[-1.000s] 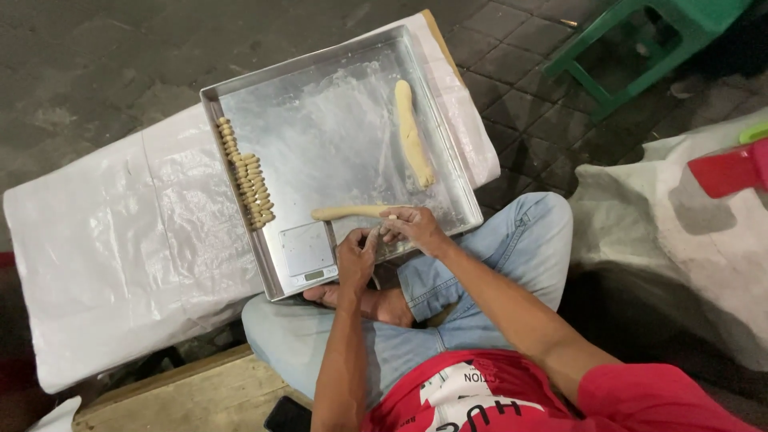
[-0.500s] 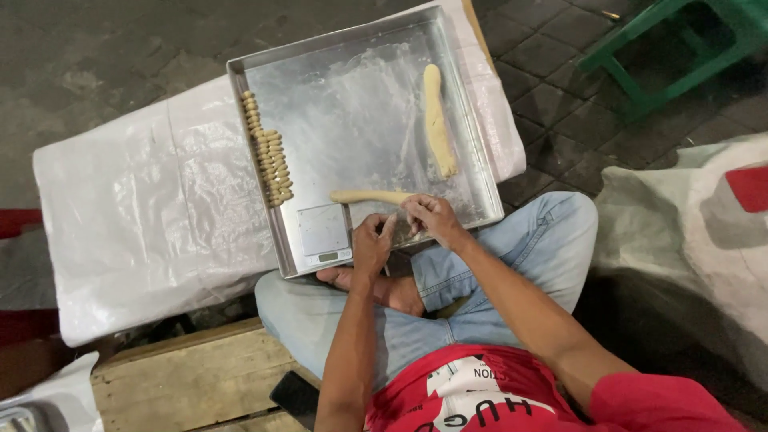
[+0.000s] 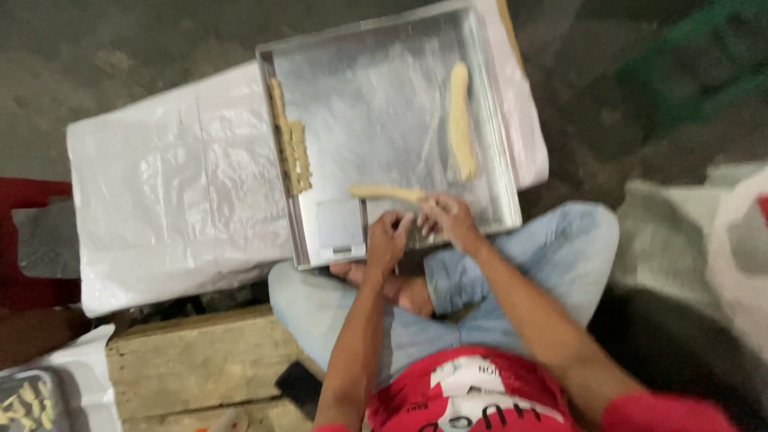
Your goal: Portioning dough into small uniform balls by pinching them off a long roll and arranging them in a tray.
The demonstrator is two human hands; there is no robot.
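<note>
Dough rope (image 3: pixel 386 193) lies in our metal tray (image 3: pixel 384 104); both hands, left (image 3: pixel 390 240) and right (image 3: pixel 448 220), pinch its near end; cut pieces (image 3: pixel 292 148) line the tray's left wall.

A white plastic sheet (image 3: pixel 172 208), wrinkled and roughly rectangular, lies spread on the floor along the metal tray's (image 3: pixel 488 140) left edge and tucks under it. A rectangular pale label (image 3: pixel 338 226) sits flat inside the tray at its near-left corner.
</note>
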